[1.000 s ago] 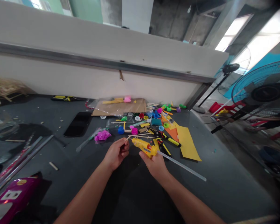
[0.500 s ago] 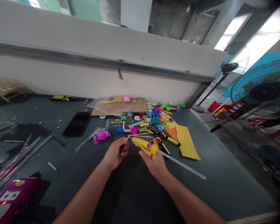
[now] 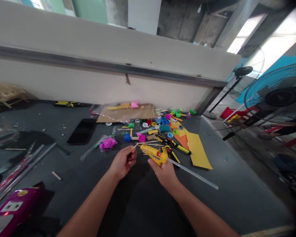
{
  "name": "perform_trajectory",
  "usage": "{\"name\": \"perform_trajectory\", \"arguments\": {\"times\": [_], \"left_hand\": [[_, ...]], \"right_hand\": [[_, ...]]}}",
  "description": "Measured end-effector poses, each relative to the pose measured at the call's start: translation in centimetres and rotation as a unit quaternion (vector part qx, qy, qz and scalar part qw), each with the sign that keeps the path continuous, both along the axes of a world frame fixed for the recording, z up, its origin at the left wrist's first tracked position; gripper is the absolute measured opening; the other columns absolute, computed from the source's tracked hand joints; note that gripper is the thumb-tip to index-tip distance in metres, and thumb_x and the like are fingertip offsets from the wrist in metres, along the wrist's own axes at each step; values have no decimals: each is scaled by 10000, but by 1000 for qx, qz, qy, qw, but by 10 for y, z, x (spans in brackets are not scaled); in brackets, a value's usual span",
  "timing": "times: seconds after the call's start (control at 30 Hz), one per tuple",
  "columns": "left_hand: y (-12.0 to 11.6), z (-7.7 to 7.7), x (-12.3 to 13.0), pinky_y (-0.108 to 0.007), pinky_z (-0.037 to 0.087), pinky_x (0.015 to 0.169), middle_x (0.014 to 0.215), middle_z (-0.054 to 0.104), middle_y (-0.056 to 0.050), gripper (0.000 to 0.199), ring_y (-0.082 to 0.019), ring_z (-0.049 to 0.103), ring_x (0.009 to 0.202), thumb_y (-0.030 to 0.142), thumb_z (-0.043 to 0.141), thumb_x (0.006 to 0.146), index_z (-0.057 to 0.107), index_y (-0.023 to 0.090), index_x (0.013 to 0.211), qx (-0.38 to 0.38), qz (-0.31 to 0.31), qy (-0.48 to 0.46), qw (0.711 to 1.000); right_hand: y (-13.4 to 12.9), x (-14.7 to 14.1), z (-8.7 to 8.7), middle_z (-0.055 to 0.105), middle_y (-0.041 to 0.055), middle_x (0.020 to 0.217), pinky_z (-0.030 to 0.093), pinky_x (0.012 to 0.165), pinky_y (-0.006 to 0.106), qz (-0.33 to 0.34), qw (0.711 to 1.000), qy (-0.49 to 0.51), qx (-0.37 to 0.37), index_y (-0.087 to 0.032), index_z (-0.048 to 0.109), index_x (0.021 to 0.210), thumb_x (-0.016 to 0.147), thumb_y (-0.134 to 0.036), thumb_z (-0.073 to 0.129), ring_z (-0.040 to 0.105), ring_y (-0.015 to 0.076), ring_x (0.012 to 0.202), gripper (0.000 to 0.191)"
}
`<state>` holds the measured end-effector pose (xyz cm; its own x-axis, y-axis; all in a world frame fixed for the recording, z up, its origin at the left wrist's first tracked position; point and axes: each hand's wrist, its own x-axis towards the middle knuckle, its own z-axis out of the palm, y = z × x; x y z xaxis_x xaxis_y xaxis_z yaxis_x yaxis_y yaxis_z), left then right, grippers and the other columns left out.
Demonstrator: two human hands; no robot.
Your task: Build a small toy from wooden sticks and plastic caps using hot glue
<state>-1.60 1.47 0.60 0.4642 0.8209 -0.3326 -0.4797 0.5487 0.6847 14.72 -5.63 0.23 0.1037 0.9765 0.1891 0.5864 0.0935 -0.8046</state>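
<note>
Pinching a thin wooden stick (image 3: 135, 145) at its near end, my left hand (image 3: 122, 163) has its fingers nearly closed, and over on the right it's a full grip: right hand (image 3: 166, 172), fingers wrapped round the handle of the yellow glue gun (image 3: 153, 153). I've got the gun up above the dark table (image 3: 76, 171), nozzle just beside the stick; touching or not, I can't tell from here. Nor can I see the trigger. That body looks like stiff, light plastic, so the handle is the place to hold, well clear of a nozzle that may be hot. The long glue stick (image 3: 193, 174) juts out behind, probably bendy and a little slippery. The wood looks feather-light and easy to snap; a soft pinch near the end suits it. Just beyond the gun lie yellow-and-black pliers (image 3: 181, 147), and a yellow sheet (image 3: 199, 153) to their right.
</note>
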Motion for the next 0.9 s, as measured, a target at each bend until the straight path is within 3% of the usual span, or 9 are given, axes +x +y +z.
{"name": "perform_trajectory", "arguments": {"times": [0.9], "left_hand": [[2,2,-3,-105,172,331,536,353,40,175,-19,278,419,146,540,771,466,127,614,-56,-10,-56,997]], "right_hand": [[1,-2,-2,689,70,1008,471,885,370,7,999,-5,31,-204,651,1059,833,-398,497,614,237,993,336]]}}
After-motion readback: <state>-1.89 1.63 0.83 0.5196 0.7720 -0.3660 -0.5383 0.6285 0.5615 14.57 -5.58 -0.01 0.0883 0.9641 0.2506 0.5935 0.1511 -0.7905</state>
